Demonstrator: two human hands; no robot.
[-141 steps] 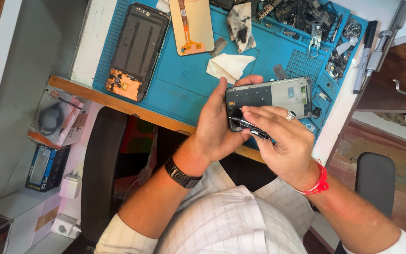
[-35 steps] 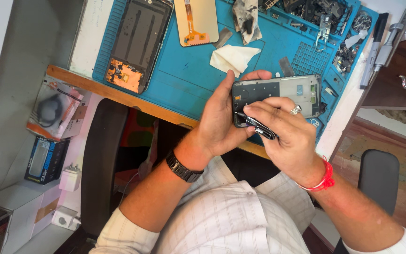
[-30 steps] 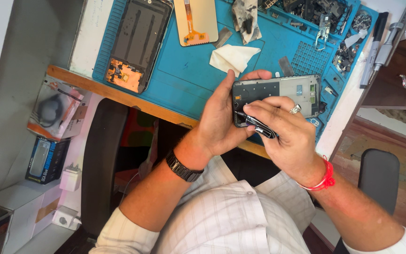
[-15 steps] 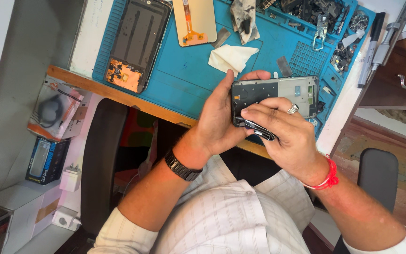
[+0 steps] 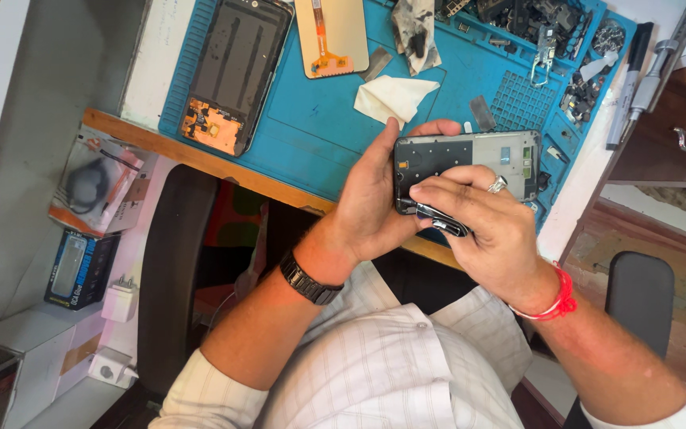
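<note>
Seen from above, a person in a pale checked shirt sits at a desk (image 5: 200, 155) with a wooden front edge. Nearest the camera, the left hand (image 5: 375, 202), with a dark watch on its wrist, is closed around the near end of a stripped phone frame (image 5: 470, 163), thumb along its upper edge, holding it just above the blue work mat (image 5: 311, 135). The right hand (image 5: 490, 226), with a ring on one finger and a red thread at the wrist, is closed in a pinch grip on a slim metal tool (image 5: 438, 216), whose tip rests against the lower edge of the frame near the left palm.

Compared with a few seconds ago, both hands and the frame have hardly shifted; the tool sits at the same spot on the same edge. This reads as slow, patient work along that edge, not a new step.

Farther away on the mat lie a folded white cloth (image 5: 391, 97) just beyond the left fingers, a second opened phone body (image 5: 236, 75) to the left, a screen panel with an orange flex cable (image 5: 335, 36), and small parts (image 5: 533, 24) in compartments at the far edge. Pens (image 5: 637, 71) lie off the mat at the right.
</note>
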